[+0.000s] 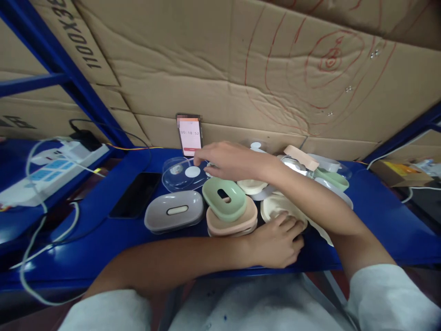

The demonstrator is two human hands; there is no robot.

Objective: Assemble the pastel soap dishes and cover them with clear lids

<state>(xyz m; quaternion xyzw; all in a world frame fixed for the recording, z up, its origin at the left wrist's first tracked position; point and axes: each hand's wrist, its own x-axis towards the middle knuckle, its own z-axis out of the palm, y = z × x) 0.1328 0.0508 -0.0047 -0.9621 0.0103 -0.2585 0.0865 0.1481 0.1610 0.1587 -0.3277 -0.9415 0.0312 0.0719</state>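
Note:
My forearms cross over a group of soap dishes. My right hand [230, 161] reaches to the left, with thumb and fingertips closed at the edge of a clear plastic lid [168, 177] that bears a round white sticker. Lower down, my left hand [279, 241] has its fingers bent over the near edge of a cream soap dish [270, 207]. Between the hands, a green soap dish [237, 207] with an oval slot leans on stacked peach dishes [220, 227]. A grey soap dish [155, 220] lies to their left. My right forearm hides part of the pile behind.
Against the cardboard wall [193, 59] stands a phone [190, 135] showing a timer. A dark phone [136, 195] lies flat on the blue table [113, 248]. Power strip [20, 193] and loose cables are at left. More dishes and a peach piece [301, 157] sit at right.

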